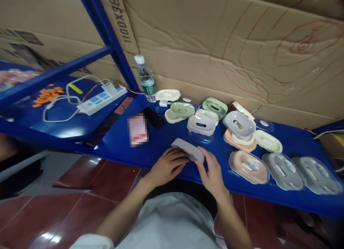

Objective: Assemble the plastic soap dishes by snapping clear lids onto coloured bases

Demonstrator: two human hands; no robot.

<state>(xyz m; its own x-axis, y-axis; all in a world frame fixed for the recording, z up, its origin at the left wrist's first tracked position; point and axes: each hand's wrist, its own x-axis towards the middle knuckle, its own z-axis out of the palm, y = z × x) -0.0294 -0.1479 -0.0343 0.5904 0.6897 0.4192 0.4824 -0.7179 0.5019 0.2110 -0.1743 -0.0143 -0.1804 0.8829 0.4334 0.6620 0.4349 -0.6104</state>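
Holding a grey oval soap-dish piece [188, 149] between both hands, the person works at the near edge of a blue shelf [166, 141]. Left hand [168, 166] has fingers curled under and against the piece's left end, thumb side on top; grip is closed on it. Right hand [212, 172] has fingers pressed along the right end, pinching that edge. Piece sits tilted, just above the shelf surface, centre-near.

Far of the hands: a grey dish with a slot [201, 125] on a clear base, a pale green dish [182, 110] stacked on a cream one, another green dish [215, 106] leaning by the cardboard wall [242, 44]. Right of those: a grey dish [239, 124] tilted on a peach tray [238, 141], a cream dish [268, 140] just beside it. Near right: a peach dish under a clear lid [248, 166], then two clear-lidded grey dishes [285, 171] [317, 174] in a row.

Left of the hands: a blurred red-white card [138, 130], a black phone [153, 117] touching its far corner, a water bottle [146, 78] upright near the blue post. Cream dish [168, 95] beside the bottle. Far left shelf holds a white power strip [103, 97] with cable and a pile of orange bits [45, 95].
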